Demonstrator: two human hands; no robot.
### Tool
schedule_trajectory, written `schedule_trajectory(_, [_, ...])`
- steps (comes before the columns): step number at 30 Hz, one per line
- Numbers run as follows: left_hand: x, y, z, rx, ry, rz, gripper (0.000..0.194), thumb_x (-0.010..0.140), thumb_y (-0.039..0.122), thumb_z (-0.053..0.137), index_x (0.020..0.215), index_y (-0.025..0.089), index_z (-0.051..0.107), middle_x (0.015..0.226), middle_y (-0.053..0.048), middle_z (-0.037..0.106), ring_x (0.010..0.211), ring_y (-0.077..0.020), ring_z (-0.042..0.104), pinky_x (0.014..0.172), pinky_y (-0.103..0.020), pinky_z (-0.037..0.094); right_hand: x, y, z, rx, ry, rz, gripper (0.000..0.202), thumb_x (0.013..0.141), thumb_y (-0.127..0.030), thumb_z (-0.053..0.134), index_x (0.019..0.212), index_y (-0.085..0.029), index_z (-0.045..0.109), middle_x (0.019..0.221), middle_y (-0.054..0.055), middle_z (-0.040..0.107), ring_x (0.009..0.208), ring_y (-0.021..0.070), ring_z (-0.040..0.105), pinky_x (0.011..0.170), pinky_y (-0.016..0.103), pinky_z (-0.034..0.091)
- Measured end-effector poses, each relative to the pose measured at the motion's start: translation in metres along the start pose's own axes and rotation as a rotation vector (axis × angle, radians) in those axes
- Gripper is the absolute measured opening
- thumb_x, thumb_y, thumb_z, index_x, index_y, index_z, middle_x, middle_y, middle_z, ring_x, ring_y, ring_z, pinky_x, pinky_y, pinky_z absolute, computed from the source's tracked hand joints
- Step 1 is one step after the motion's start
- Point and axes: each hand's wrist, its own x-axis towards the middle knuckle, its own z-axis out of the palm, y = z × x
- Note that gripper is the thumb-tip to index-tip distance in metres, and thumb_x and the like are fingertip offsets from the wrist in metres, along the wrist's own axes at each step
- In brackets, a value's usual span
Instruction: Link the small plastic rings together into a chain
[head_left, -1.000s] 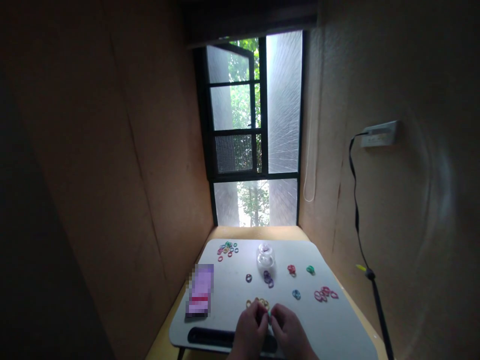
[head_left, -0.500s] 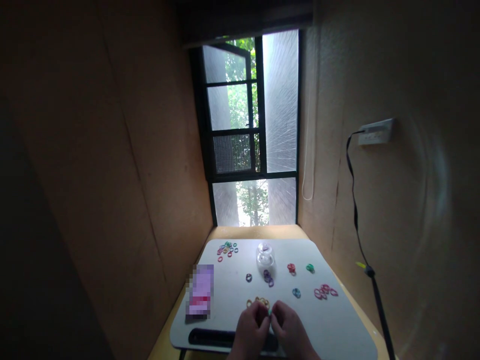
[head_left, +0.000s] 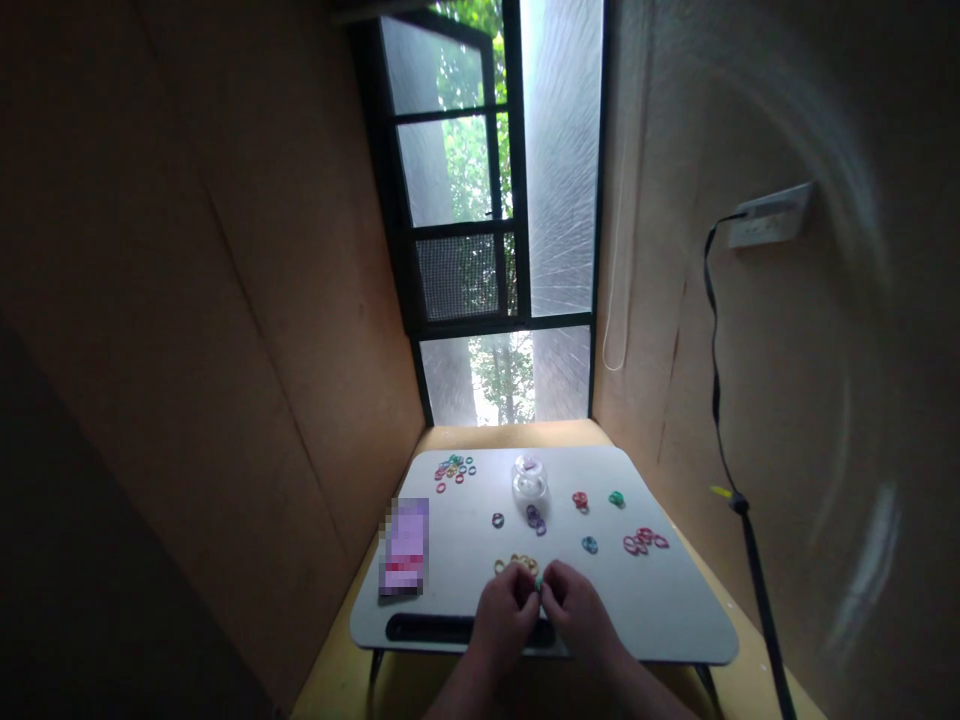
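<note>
My left hand [head_left: 508, 607] and my right hand [head_left: 574, 603] meet over the front of the white table. A small green ring [head_left: 538, 584] is pinched between their fingertips; both hands are closed on it. Just beyond my left fingertips lie several yellow rings [head_left: 500, 566], partly hidden. Purple rings [head_left: 535, 519] and a dark ring [head_left: 498, 520] lie farther back, near a clear jar [head_left: 529, 482]. To the right are blue rings [head_left: 590, 545], red rings [head_left: 580, 501], green rings [head_left: 616, 498] and pink rings [head_left: 643, 542].
A mixed-colour pile of rings [head_left: 454, 468] lies at the table's back left. Below it is a purple packet [head_left: 406, 545], blurred by pixels. A dark slot [head_left: 427, 628] runs along the front edge of the table [head_left: 667, 620]. A black cord [head_left: 714, 350] hangs on the right.
The camera view has tilted down, so the table appears higher and more of my forearms shows. Both hands keep their grip on the green ring.
</note>
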Motion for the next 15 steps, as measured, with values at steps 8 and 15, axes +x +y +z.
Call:
schedule_trajectory(8, [0.0002,-0.0004,0.0019,-0.034,0.072,-0.043,0.008,0.079,0.024,0.055,0.075,0.018,0.051,0.066,0.003,0.054,0.062,-0.0119,0.049,0.061,-0.024,0.036,0.0007,0.0045,0.0017,-0.054,-0.016,0.002,0.016,0.083,-0.026,0.048,0.068,-0.02,0.049,0.064,-0.001,0.054,0.06,0.014,0.049,0.057,0.025,0.036])
schedule_trajectory(15, [0.0016,-0.0002,0.0027,-0.021,0.069,-0.07,0.006,0.078,0.023,0.056,0.077,0.019,0.052,0.066,0.003,0.056,0.061,-0.0121,0.05,0.06,-0.024,0.035,0.0008,-0.0004,-0.0024,-0.008,-0.031,-0.018,0.015,0.084,-0.027,0.05,0.073,-0.02,0.055,0.068,0.001,0.058,0.062,0.0147,0.052,0.06,0.025,0.039])
